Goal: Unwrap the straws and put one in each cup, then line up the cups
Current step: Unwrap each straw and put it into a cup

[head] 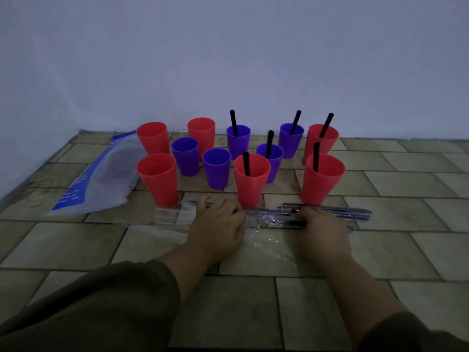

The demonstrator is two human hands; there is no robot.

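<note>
One wrapped straw [269,217] in work, then. Where is it?

Just in front of the near red cup [251,185], flat on the tiled floor [317,301], stretched between the two hands.

Who has what?

The left hand [218,226], in front and to the left of that cup, lies knuckles up with its fingers curled down onto the straw's left end. The right hand [323,231], in front and to the right, is curled round the other end. The light is dim, so the exact pinch is hard to read, but both seem to have hold of it. My guess is that one keeps the film and the other draws the straw out.

Why so low?

Both forearms reach forward close to the floor, wrists flat. Working against the tiles would keep the slippery film taut, I'd say.

And the stock?

Spare wrapped straws [337,213] lie to the right of that cup, just beyond the right hand, handy for it. Empty wrappers [172,216] sit to its front left, out of the way.

Progress?

Six cups, that red one included, carry a black straw [246,163]. The five empty ones all stand to its left, and nothing is lined up yet. A plastic bag [101,179] lies furthest left.
</note>
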